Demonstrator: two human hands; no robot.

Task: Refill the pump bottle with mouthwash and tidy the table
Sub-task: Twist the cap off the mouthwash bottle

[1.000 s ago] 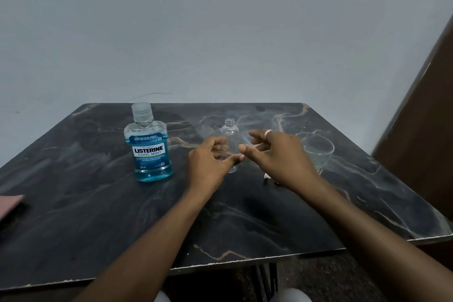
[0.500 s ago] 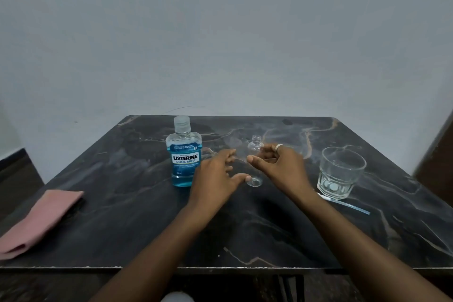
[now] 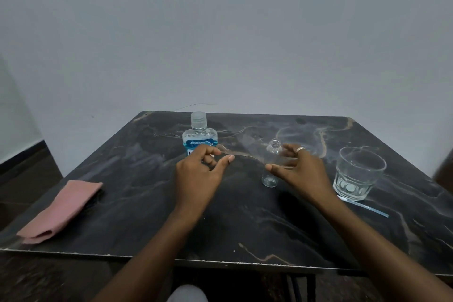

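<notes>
As left grip [image 3: 196, 174] swings away, empty and loosely curled, toward the mouthwash [image 3: 199, 135], right grip [image 3: 301, 171] cups the open pump bottle [image 3: 269, 179] standing on the desk [image 3: 245, 228], contact unclear. Pouring looks next.

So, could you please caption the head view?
Left hand near mouthwash bottle; right hand curls round uncapped clear bottle.
</notes>
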